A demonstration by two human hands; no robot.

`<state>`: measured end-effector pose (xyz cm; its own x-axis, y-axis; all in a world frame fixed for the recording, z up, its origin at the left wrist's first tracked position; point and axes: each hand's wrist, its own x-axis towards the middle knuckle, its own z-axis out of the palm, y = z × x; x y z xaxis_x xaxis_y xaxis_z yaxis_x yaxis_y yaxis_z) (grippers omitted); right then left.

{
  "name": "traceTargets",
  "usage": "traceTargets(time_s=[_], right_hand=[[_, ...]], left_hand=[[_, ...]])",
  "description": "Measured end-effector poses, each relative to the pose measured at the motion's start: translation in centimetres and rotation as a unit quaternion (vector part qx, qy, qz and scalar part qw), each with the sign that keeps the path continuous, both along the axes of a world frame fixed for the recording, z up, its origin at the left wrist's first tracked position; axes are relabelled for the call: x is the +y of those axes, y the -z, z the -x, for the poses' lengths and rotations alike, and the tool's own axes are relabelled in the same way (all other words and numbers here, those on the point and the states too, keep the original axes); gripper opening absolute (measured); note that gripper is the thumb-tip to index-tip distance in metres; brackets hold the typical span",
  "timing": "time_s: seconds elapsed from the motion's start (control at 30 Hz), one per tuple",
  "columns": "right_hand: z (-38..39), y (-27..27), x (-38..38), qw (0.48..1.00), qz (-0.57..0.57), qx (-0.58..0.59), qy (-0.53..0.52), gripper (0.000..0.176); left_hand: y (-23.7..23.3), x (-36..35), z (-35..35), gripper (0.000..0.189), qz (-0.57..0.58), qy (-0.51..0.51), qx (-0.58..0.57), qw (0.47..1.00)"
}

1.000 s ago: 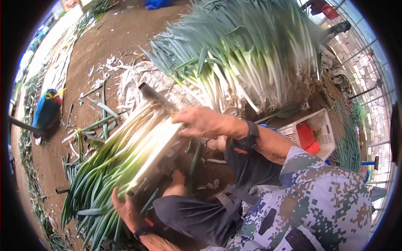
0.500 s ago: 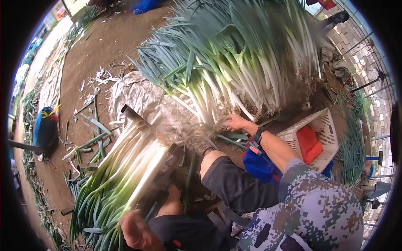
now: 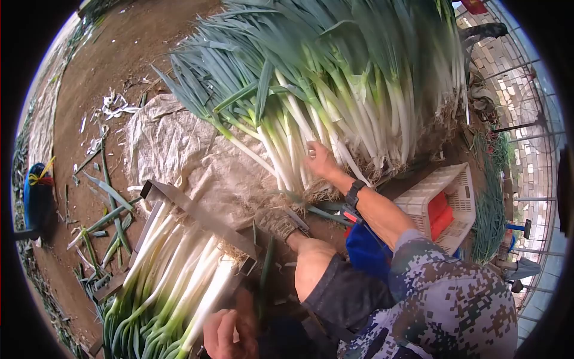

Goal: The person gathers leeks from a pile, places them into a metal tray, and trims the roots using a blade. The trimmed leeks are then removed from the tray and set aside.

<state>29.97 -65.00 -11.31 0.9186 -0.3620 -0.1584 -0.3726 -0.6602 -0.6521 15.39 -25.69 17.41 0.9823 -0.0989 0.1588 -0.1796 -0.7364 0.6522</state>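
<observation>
My right hand, with a dark watch on the wrist, is closed around the white stalk of a large green onion at the near edge of the big pile. The pile's roots point towards me and its leaves away. At the lower left, my left hand is loosely bent, with a gap between its fingers and nothing visible in it. It is close beside the trimmed row of green onions, which lies in a metal frame with the root ends against its bar.
A white plastic crate with red cloth in it stands at the right, beside blue cloth. A crumpled woven sheet covers dirt ground under the pile's edge. Cut leaves litter the left. My shoe is between frame and pile.
My right hand has moved up from the root ends onto a stalk. My left hand has shifted right along the framed onions. The view has turned slightly.
</observation>
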Motion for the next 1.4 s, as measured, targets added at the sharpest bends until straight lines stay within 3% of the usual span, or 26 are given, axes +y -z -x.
traceTargets(time_s=[0.07,0.27,0.37,0.47,0.67,0.77,0.97,1.07,1.17,1.3,1.33,1.4], right_hand=[[-1.4,-2.2,-1.6,0.996,0.013,-0.08,0.038,0.044],[-2.3,-5.2,-9.0,0.958,0.23,-0.108,0.13,0.047],[-0.9,-4.8,-11.7,0.943,0.331,-0.035,0.01,0.049],[-1.0,-4.2,-11.7,0.943,0.329,-0.05,-0.012,0.055],[-2.5,-6.9,-9.7,0.981,0.135,0.122,0.069,0.055],[-1.6,-5.9,-9.9,0.969,0.237,0.067,0.032,0.054],[1.0,-2.3,-9.8,0.962,0.271,0.014,0.036,0.049],[-0.2,-3.4,-10.8,0.971,0.234,0.042,-0.003,0.045],[-0.1,-2.6,-11.0,0.996,0.083,0.029,-0.002,0.044],[-0.2,-2.4,-10.3,0.991,0.073,0.11,0.017,0.063],[-0.1,-3.0,-10.5,0.981,0.082,0.175,-0.031,0.082],[1.3,-1.3,-10.0,0.984,0.115,0.132,-0.042,0.088]], left_hand=[[0.4,0.1,-0.7,0.017,-0.013,-0.004,0.003,1.0],[-0.4,-0.1,-2.1,0.015,-0.035,-0.006,0.038,0.999],[-0.3,-0.1,-2.2,0.015,-0.035,-0.001,0.044,0.998],[-0.2,-0.3,-2.2,0.016,-0.042,0.005,0.058,0.997],[1.4,0.6,-0.6,0.02,-0.023,0.003,0.104,0.994],[1.4,0.6,-0.2,0.02,-0.017,0.004,0.119,0.993],[1.3,0.7,0.2,0.02,-0.022,0.002,0.118,0.993],[0.4,0.5,-0.3,0.018,-0.025,0.012,0.083,0.996],[0.4,0.6,-0.6,0.017,-0.045,0.018,0.065,0.997],[0.3,0.5,-0.5,0.014,-0.022,0.017,0.07,0.997],[0.3,0.6,-0.4,0.014,-0.022,0.016,0.076,0.997],[0.3,0.6,-0.3,0.014,-0.017,0.013,0.085,0.996]])
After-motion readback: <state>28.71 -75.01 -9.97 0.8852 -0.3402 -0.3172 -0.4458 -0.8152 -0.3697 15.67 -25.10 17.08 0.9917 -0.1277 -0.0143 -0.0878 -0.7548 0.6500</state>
